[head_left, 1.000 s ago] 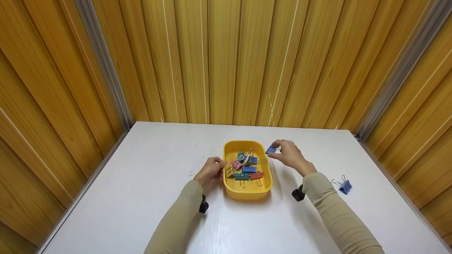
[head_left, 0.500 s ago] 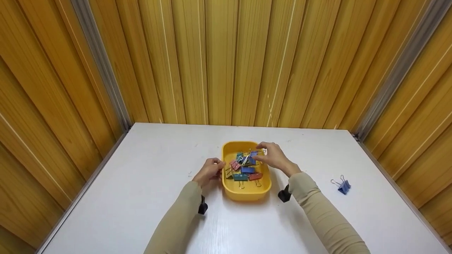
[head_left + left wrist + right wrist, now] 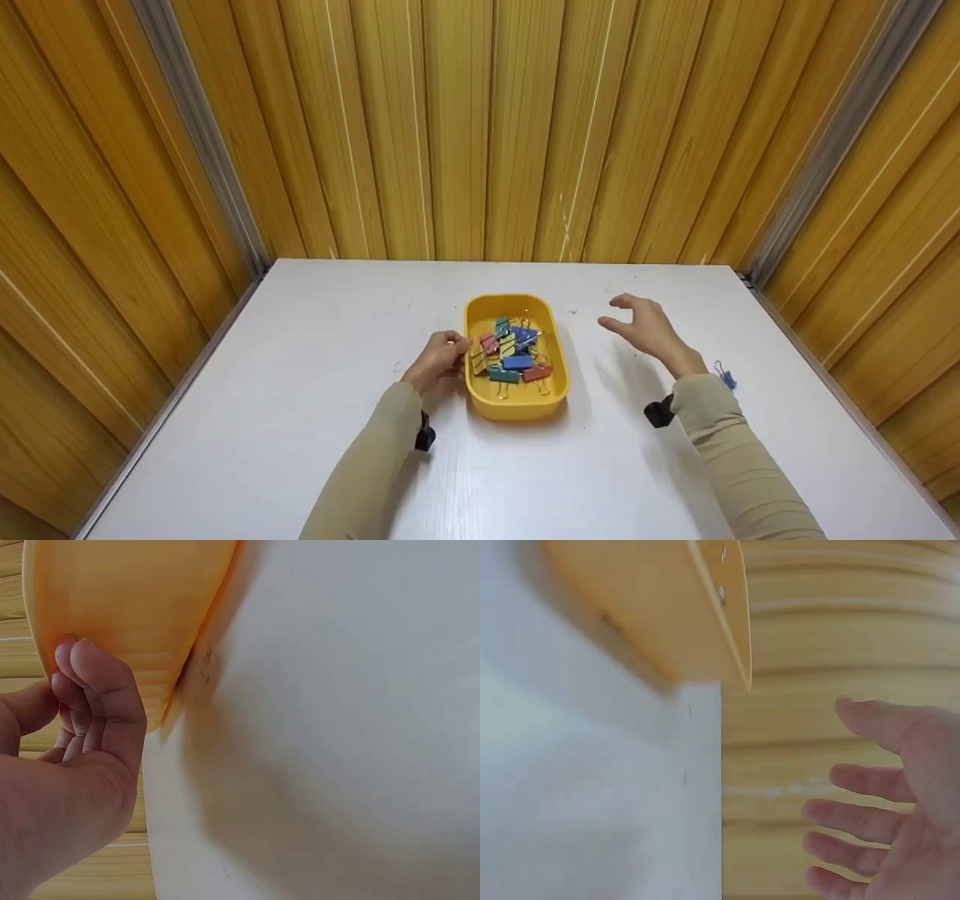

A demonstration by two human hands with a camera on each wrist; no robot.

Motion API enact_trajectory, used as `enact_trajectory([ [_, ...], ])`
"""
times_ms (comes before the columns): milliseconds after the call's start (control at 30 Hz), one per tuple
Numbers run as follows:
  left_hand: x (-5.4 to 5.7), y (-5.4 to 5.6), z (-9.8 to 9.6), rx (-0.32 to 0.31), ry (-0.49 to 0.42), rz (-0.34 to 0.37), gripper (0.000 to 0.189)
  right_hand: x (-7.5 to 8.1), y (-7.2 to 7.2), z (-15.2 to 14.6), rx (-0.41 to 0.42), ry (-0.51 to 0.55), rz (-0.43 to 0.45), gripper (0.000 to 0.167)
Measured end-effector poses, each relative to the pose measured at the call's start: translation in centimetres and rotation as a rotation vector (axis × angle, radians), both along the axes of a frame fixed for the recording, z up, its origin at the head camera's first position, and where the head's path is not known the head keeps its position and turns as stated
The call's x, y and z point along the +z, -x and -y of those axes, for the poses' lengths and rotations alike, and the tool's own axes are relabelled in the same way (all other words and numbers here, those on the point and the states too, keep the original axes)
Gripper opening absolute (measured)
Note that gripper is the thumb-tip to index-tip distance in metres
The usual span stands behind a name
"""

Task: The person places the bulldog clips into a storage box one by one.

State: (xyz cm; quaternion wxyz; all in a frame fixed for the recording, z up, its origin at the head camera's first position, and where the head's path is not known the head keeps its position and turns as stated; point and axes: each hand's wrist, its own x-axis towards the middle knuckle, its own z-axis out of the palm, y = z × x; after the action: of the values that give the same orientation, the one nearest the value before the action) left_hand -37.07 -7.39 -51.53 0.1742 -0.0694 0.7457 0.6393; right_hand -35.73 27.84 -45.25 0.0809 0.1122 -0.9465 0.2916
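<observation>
A yellow plastic bin (image 3: 516,411) stands mid-table with several coloured binder clips inside, among them a blue clip (image 3: 517,363), a red clip (image 3: 536,373) and a pink clip (image 3: 489,343). My left hand (image 3: 438,357) pinches the bin's left rim between thumb and fingers; the left wrist view shows the fingers (image 3: 101,669) curled against the outer wall. To the right of the bin my right hand (image 3: 651,330) hovers over the table with thumb and fingers spread apart, holding nothing. Another blue binder clip (image 3: 726,376) lies on the table, partly hidden behind the right forearm.
The white table (image 3: 315,337) reaches back to a wood-patterned wall (image 3: 450,135), with similar panels on both sides. Black wrist cameras (image 3: 424,436) sit under both sleeves.
My right hand carried a blue binder clip over the bin and let it go among the others, then moved back out to the right. The left hand stayed at the rim.
</observation>
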Motion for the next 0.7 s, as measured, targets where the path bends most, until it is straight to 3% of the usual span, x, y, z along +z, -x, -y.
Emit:
enact_trajectory([
  [233, -0.1, 0.0, 0.1, 0.003, -0.008, 0.014, 0.016, 0.6, -1.7, -6.0, -0.109, -0.093, 0.086, 0.063],
  [433, -0.1, 0.0, 0.3, -0.003, -0.013, 0.001, 0.016, 1.0, -2.6, -10.2, -0.150, -0.154, 0.192, 0.076],
  [700, 0.0, 0.1, 0.1, -0.011, -0.012, 0.005, 0.016, -0.2, -4.2, -13.9, -0.164, -0.196, 0.369, 0.088],
])
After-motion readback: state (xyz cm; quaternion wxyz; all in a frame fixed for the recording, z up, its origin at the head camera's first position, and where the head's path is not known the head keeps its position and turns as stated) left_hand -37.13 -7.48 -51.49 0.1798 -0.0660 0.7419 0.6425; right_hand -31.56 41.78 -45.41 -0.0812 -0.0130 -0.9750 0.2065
